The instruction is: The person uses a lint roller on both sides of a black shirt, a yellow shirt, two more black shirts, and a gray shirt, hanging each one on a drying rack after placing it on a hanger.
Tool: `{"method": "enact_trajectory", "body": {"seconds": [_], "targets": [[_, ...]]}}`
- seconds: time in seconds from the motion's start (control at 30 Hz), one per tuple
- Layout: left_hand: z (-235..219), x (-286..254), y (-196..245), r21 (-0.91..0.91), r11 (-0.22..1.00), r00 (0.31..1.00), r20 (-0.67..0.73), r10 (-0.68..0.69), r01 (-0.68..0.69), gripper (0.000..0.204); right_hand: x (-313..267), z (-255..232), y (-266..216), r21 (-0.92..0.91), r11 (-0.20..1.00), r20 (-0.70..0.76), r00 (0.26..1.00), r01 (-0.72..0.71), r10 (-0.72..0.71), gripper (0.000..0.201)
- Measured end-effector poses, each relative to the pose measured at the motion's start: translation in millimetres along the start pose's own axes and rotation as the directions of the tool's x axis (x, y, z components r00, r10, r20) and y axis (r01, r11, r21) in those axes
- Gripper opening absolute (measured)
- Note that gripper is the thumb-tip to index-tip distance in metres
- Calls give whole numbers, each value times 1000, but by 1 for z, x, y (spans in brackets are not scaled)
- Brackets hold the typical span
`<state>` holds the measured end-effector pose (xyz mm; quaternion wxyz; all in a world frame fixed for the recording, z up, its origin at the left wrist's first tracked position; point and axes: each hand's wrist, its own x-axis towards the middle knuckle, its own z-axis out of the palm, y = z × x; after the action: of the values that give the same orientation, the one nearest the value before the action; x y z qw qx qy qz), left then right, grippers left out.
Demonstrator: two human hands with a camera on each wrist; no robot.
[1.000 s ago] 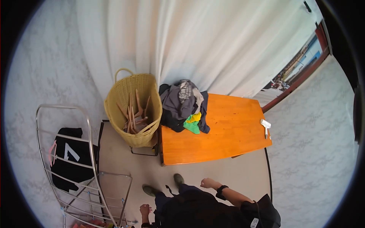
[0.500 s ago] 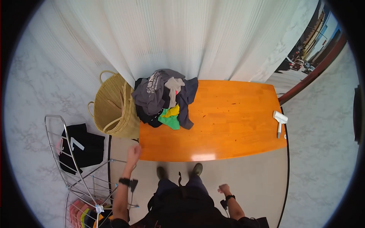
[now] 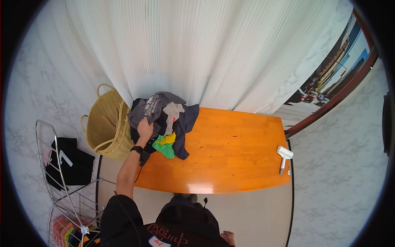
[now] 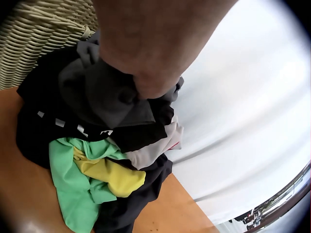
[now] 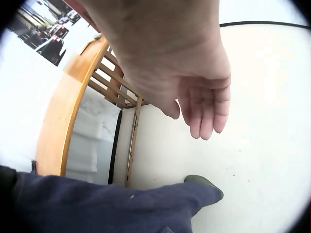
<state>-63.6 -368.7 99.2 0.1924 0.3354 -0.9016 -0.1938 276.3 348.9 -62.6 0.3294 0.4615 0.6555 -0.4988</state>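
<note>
A heap of clothes lies at the left end of the orange table (image 3: 230,144). My left hand (image 3: 145,131) is on the heap's dark grey garment (image 3: 164,99); in the left wrist view the hand (image 4: 150,53) grips the grey cloth (image 4: 104,92), its fingers partly hidden. Beside it lie a green cloth (image 4: 73,194), a yellow one (image 4: 114,177) and a light beige one (image 4: 153,150). Low beside the body hangs my right hand (image 3: 228,237); the right wrist view shows this hand (image 5: 180,73) empty, fingers relaxed, above the floor.
Left of the table stands a wicker basket (image 3: 103,123) with hangers inside. A metal rack (image 3: 61,164) at the far left has a black garment (image 3: 74,164) beside it and colourful clothes low down. A white handheld device (image 3: 284,153) lies at the table's right end. Behind hangs a white curtain (image 3: 181,49).
My left hand has moved up and forward from beside the table's edge onto the clothes and taken hold of the grey one. My right hand has dropped lower, and the body is closer to the table.
</note>
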Motion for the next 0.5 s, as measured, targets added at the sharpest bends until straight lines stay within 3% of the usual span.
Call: {"method": "enact_trajectory", "body": {"seconds": [0.03, 0.1, 0.17, 0.23, 0.3, 0.33, 0.4, 0.43, 0.5], "targets": [[-3, 6, -2, -73, 996, 994, -98, 48, -56, 42, -1, 0, -6, -57, 998, 5, 999, 37, -37, 25], [-8, 29, -4, -10, 980, 898, -403, 177, -198, 35, -5, 3, -10, -169, 981, 27, 995, 96, -93, 25], [-35, 58, 14, -157, 970, 893, -438, 100, -186, 35, -7, -1, -13, -285, 946, 57, 988, 153, -143, 24], [-94, 71, 64, -395, 902, 929, -370, 15, -172, 29, -5, -4, -18, -396, 892, 107, 976, 217, -191, 24], [-159, 64, 136, -666, 616, 882, -460, 106, -421, 23, 3, -5, -29, -483, 824, 164, 955, 295, -246, 23], [-188, 55, 167, -664, 612, 878, -467, 109, -430, 23, 8, -4, -35, -520, 786, 195, 942, 334, -272, 23], [-235, 35, 219, -746, 406, 847, -498, 185, -528, 22, 22, -5, -48, -581, 700, 263, 910, 415, -321, 23], [-251, 24, 234, -740, 399, 839, -510, 191, -541, 22, 34, -2, -83, -264, 963, 99, 995, 52, -26, 23], [-267, -6, 262, -896, 219, 916, -346, 204, -387, 27, 59, 0, -148, -308, 852, 270, 898, 423, -348, 23]]}}
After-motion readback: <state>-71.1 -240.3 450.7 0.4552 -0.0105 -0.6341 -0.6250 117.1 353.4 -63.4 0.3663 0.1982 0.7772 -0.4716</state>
